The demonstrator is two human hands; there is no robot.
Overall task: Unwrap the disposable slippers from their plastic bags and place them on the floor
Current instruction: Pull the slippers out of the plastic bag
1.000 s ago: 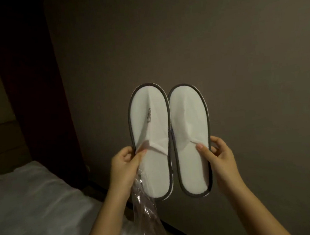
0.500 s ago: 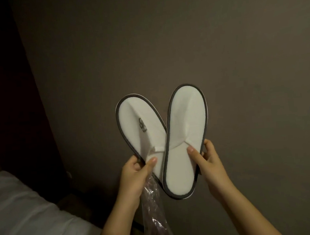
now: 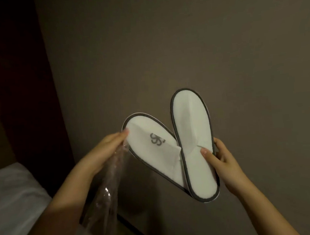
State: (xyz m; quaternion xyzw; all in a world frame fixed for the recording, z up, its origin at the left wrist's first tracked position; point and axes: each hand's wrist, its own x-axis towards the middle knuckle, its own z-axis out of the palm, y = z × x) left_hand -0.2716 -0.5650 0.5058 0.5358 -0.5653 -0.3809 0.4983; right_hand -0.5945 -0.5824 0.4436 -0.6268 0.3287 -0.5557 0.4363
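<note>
Against wall: white grey-edged slippers (image 3: 172,153) pinched by right hand (image 3: 220,160); left hand (image 3: 105,151) grips bag (image 3: 104,191).

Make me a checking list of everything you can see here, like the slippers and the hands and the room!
Surface: brown floor below; nothing set on it yet.
Job's things: two white slippers, out of the wrapper, held in the air; logo slipper tilts left, its heel end tucked behind the plain slipper.
Clutter: clear plastic bag, empty, hangs by the left hand.
Hands: left hand at the logo slipper's toe and the bag; right hand pinches the plain slipper.
Cables: nothing seen.
Surroundings: white bed at left, dark wooden panel beyond it.
</note>
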